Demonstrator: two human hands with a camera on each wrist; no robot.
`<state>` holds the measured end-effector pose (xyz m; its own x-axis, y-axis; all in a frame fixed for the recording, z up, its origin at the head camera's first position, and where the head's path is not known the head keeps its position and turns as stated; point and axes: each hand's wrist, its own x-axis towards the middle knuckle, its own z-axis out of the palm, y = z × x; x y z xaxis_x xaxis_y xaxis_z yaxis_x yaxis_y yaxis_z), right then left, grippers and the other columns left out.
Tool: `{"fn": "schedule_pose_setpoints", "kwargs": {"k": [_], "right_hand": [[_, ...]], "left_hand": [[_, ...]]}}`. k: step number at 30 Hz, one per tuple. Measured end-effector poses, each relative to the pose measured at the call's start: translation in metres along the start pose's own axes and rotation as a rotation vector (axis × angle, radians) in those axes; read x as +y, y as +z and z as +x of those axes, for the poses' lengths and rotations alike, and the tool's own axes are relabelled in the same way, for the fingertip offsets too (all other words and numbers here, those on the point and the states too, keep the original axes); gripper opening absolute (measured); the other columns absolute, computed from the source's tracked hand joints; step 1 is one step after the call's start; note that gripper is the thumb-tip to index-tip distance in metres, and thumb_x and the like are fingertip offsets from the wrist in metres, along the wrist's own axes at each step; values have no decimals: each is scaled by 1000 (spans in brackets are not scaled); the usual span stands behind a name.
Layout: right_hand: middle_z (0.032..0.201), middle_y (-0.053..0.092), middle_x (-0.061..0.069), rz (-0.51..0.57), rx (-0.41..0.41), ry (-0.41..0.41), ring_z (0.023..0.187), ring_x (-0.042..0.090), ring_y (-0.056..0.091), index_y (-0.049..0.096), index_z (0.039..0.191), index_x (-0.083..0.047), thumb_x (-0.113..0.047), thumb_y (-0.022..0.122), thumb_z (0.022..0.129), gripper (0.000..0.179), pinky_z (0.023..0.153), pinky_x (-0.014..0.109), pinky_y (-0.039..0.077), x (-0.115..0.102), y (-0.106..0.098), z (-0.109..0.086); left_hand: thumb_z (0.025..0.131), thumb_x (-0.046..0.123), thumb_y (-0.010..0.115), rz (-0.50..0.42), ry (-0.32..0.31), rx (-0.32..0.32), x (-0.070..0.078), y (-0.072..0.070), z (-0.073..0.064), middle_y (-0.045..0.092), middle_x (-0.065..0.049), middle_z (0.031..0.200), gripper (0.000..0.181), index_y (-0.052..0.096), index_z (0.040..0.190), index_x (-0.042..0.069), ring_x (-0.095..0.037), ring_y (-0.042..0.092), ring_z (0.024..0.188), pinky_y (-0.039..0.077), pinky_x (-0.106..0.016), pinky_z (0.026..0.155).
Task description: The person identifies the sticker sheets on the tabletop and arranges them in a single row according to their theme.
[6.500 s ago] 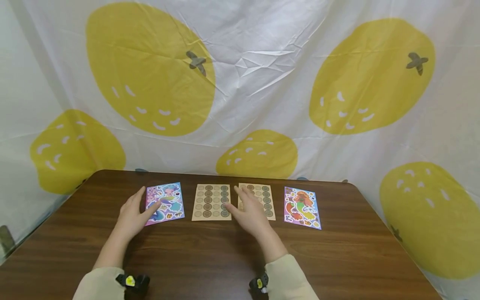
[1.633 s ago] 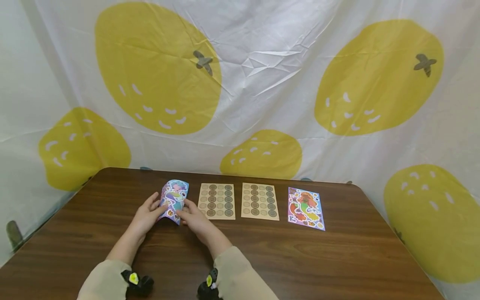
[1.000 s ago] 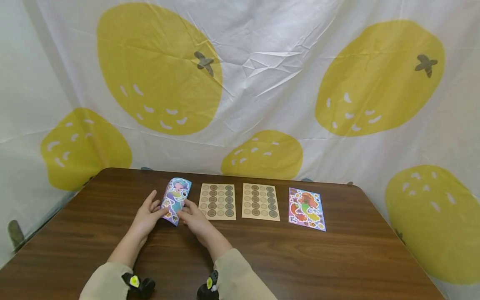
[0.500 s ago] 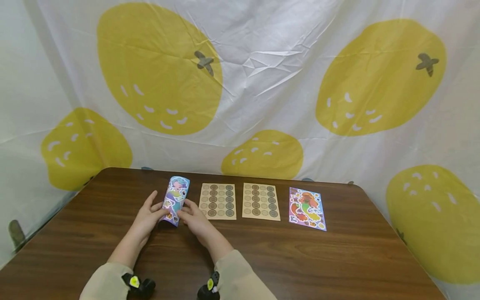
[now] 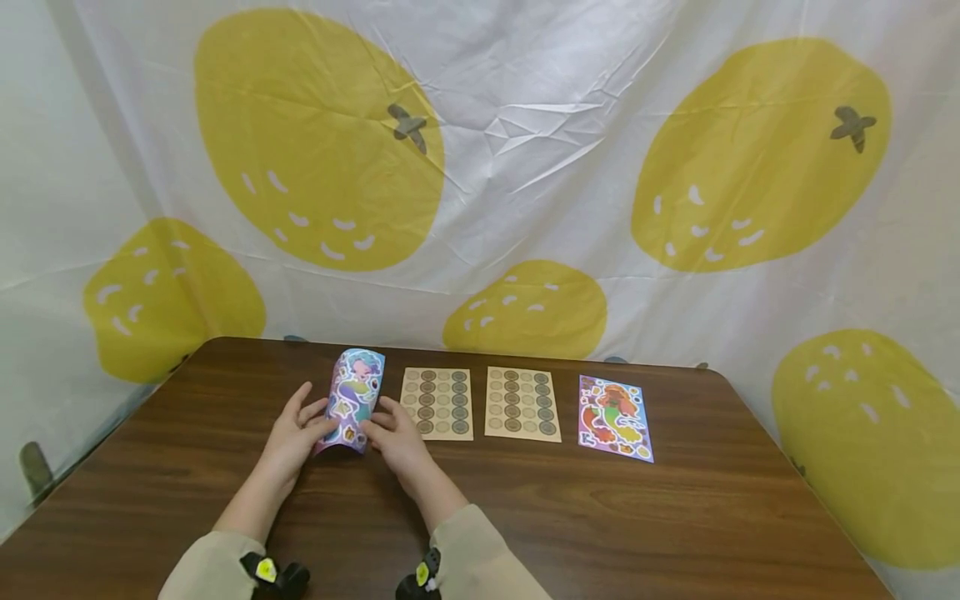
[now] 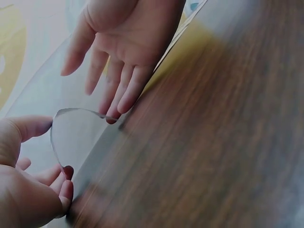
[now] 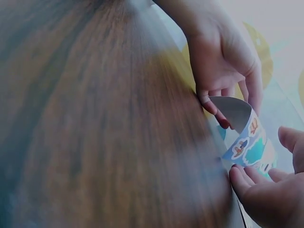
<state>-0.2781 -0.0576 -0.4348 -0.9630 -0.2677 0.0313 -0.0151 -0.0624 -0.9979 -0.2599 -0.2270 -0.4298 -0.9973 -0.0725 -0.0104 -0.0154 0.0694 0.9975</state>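
Note:
A blue and purple mermaid sticker sheet (image 5: pixel 355 392) is bowed upward between both hands at the table's left side. My left hand (image 5: pixel 292 435) holds its left side, thumb on the printed face and fingers at the left edge. In the left wrist view, the left thumb (image 6: pixel 37 127) presses the bend from above. My right hand (image 5: pixel 399 442) is at the sheet's right edge. The right wrist view has the right fingertips (image 7: pixel 237 172) touching that edge, with the right thumb (image 7: pixel 288 137) lifted off. The sheet's underside is hidden in the head view.
Two tan sheets of round stickers, a left one (image 5: pixel 437 404) and a right one (image 5: pixel 522 404), lie flat side by side. Farther right lies a second mermaid sticker sheet (image 5: pixel 616 418). The brown wooden table (image 5: pixel 637 517) ends at a lemon-print curtain (image 5: pixel 525 167).
Both hands came to the left mermaid sheet, the right one from the tan sheets, and bent it. Since half a second ago, the right hand has moved slightly right and the curl has widened.

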Motion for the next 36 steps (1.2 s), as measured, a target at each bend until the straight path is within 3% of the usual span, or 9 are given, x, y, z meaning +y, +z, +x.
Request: {"fn": "schedule_pose_setpoints", "kwargs": {"k": [19, 24, 31, 36], "right_hand": [[94, 62, 9, -59, 141, -53, 74, 12, 57, 50, 134, 3, 4, 68, 83, 54, 66, 26, 52, 2, -13, 2], [87, 60, 8, -56, 162, -82, 71, 10, 57, 55, 131, 1, 10, 69, 79, 54, 65, 25, 52, 2, -17, 3], [79, 57, 4, -56, 140, -108, 64, 8, 58, 56, 130, 0, 14, 68, 76, 57, 66, 34, 56, 1, -24, 2], [76, 58, 3, -98, 99, -126, 64, 9, 58, 54, 133, 0, 13, 70, 75, 61, 67, 36, 56, 0, -27, 2]], "left_hand": [[91, 7, 64, 102, 19, 58, -1, -2, -7, 34, -26, 145, 84, 9, 154, 10, -36, 43, 122, 44, -12, 78], [90, 4, 65, 125, 36, 92, -3, -4, -7, 41, -27, 138, 82, 13, 154, 7, -31, 50, 112, 46, -13, 76], [89, 3, 66, 145, 47, 115, -7, -9, -7, 47, -26, 131, 79, 19, 153, 7, -12, 58, 92, 49, -15, 76], [90, 6, 66, 161, 51, 113, -5, -13, -12, 50, -25, 127, 74, 25, 151, 6, -10, 61, 88, 49, -15, 76]]}}
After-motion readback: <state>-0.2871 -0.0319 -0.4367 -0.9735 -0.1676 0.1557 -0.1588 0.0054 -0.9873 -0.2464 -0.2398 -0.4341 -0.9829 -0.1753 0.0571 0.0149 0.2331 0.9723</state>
